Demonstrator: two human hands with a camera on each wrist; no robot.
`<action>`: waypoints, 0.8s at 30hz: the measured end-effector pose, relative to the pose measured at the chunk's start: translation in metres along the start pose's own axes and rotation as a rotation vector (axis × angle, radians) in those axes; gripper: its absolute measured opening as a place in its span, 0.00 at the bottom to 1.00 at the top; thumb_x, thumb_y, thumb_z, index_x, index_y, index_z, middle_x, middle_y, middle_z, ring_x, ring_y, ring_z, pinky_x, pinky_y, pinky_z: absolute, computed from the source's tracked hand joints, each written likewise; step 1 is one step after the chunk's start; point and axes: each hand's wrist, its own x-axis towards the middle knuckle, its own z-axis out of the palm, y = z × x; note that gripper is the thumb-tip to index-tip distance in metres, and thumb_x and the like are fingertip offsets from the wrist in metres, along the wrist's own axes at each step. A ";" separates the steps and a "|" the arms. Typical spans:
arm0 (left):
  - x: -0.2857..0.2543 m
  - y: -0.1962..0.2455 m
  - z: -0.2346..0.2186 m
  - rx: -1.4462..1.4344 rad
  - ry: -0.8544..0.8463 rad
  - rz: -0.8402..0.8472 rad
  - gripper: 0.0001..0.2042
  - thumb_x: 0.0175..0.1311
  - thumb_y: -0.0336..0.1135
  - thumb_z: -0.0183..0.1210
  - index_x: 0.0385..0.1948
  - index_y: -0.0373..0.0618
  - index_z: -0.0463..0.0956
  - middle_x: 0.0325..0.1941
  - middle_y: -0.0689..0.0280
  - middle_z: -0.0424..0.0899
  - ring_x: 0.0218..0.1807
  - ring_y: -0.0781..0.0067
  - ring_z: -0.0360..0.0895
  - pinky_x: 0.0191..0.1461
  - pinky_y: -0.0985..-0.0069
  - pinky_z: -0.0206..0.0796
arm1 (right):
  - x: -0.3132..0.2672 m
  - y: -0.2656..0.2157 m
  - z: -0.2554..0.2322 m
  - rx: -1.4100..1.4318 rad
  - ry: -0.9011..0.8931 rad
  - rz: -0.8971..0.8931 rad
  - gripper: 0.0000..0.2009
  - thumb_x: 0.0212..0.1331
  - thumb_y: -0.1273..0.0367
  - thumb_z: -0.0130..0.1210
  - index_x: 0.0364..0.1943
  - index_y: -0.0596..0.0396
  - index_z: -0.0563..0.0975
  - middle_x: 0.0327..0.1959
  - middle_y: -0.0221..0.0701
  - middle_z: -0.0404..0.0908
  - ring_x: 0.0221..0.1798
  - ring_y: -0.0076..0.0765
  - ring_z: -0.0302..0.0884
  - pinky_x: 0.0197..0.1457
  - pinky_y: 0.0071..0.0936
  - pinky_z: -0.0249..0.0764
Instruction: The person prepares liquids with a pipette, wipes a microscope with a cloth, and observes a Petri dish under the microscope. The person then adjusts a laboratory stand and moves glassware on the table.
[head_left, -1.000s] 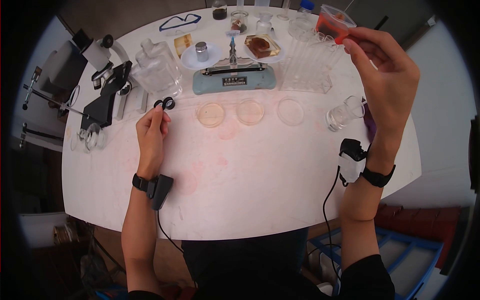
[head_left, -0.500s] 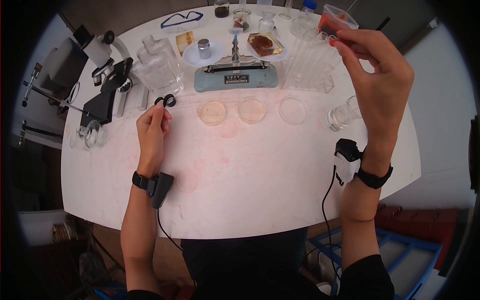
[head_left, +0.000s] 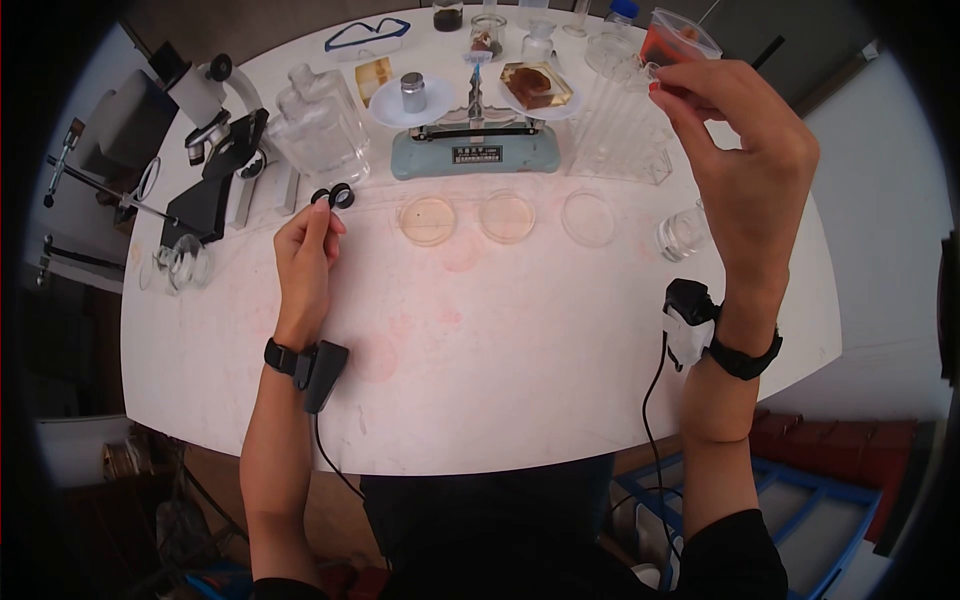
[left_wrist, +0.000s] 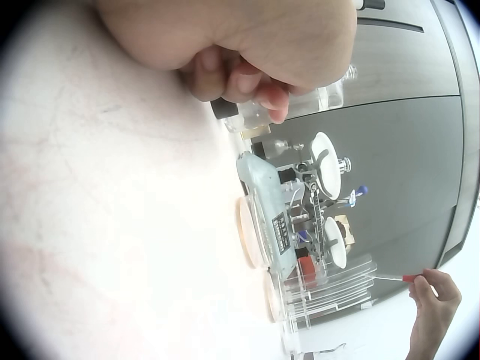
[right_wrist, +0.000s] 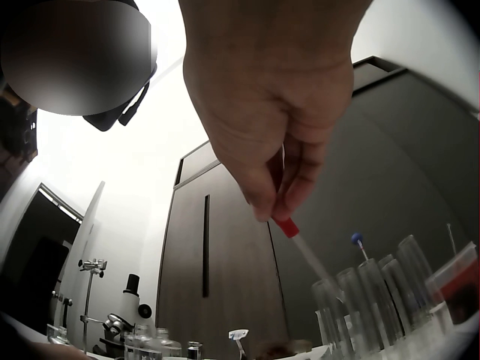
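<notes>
My right hand [head_left: 750, 150] is raised at the back right, pinching the red bulb of a dropper [right_wrist: 289, 227] between thumb and fingers. Its thin clear tube slants down to the mouths of the test tubes [right_wrist: 367, 300], which stand upright in a clear rack [head_left: 655, 180]. From the left wrist view, the dropper's tip is right at the top of the tubes. At the left, my left hand [head_left: 305, 265] rests on the table, fingers loosely curled. Its thumb tip overlaps a pair of small black rings [head_left: 342, 196] in the head view.
A blue balance [head_left: 475, 152] bears a metal weight and an amber block. Three petri dishes [head_left: 428, 220] lie before it. Large clear bottles [head_left: 325, 125] and a microscope [head_left: 205, 120] stand left. A beaker [head_left: 682, 235] is at right, a red-filled tub [head_left: 680, 38] behind the rack.
My right hand has moved left from beside the red-filled tub to above the test tubes, carrying the dropper. The left hand stays by the black rings.
</notes>
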 end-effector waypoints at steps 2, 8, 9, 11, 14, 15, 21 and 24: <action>0.000 0.000 0.000 0.005 0.003 0.000 0.18 0.72 0.42 0.49 0.22 0.43 0.73 0.15 0.76 0.64 0.18 0.89 0.55 0.21 0.85 0.42 | -0.001 -0.001 -0.003 0.009 -0.021 0.022 0.07 0.48 0.80 0.64 0.33 0.61 0.82 0.31 0.31 0.83 0.32 0.25 0.81 0.39 0.19 0.79; -0.001 0.001 0.000 0.016 0.004 0.002 0.18 0.72 0.42 0.49 0.22 0.43 0.74 0.15 0.76 0.64 0.18 0.88 0.55 0.21 0.85 0.43 | -0.001 0.001 -0.013 0.150 -0.009 0.115 0.08 0.51 0.80 0.64 0.35 0.63 0.81 0.32 0.31 0.83 0.34 0.24 0.81 0.41 0.19 0.78; 0.000 0.000 0.000 0.016 0.003 0.003 0.18 0.72 0.42 0.49 0.22 0.43 0.73 0.15 0.76 0.64 0.18 0.88 0.55 0.21 0.85 0.43 | -0.001 0.000 -0.016 0.173 -0.013 0.161 0.08 0.51 0.80 0.64 0.36 0.64 0.81 0.32 0.31 0.83 0.34 0.23 0.81 0.41 0.19 0.77; 0.000 0.000 0.000 0.015 0.002 0.004 0.18 0.72 0.42 0.49 0.22 0.43 0.73 0.15 0.76 0.64 0.18 0.88 0.55 0.22 0.85 0.43 | 0.000 0.000 -0.021 0.195 -0.022 0.184 0.08 0.52 0.80 0.63 0.37 0.64 0.81 0.32 0.31 0.83 0.35 0.23 0.81 0.42 0.18 0.77; 0.000 0.000 0.001 0.012 0.009 0.000 0.18 0.72 0.43 0.49 0.21 0.43 0.73 0.15 0.76 0.64 0.18 0.88 0.55 0.22 0.85 0.42 | 0.001 0.002 -0.029 0.240 -0.042 0.255 0.08 0.51 0.79 0.64 0.37 0.64 0.81 0.34 0.32 0.84 0.34 0.23 0.81 0.42 0.18 0.77; 0.000 0.000 0.001 0.009 0.007 -0.001 0.18 0.72 0.43 0.49 0.21 0.43 0.73 0.15 0.76 0.64 0.18 0.88 0.55 0.22 0.85 0.42 | 0.000 0.003 -0.030 0.264 -0.052 0.304 0.08 0.51 0.78 0.65 0.36 0.64 0.81 0.37 0.33 0.86 0.33 0.22 0.81 0.41 0.17 0.78; 0.000 0.000 0.001 0.010 0.007 0.005 0.18 0.72 0.42 0.49 0.21 0.43 0.74 0.15 0.76 0.64 0.18 0.88 0.55 0.22 0.85 0.42 | 0.001 0.009 -0.030 0.311 -0.050 0.371 0.08 0.52 0.79 0.64 0.36 0.65 0.81 0.37 0.33 0.86 0.36 0.23 0.82 0.44 0.17 0.78; 0.000 0.001 0.002 0.008 0.016 0.004 0.18 0.72 0.42 0.49 0.21 0.43 0.73 0.15 0.76 0.64 0.18 0.88 0.55 0.21 0.85 0.42 | 0.001 0.009 -0.027 0.343 -0.017 0.378 0.08 0.52 0.79 0.64 0.37 0.65 0.81 0.37 0.34 0.86 0.37 0.24 0.83 0.45 0.17 0.78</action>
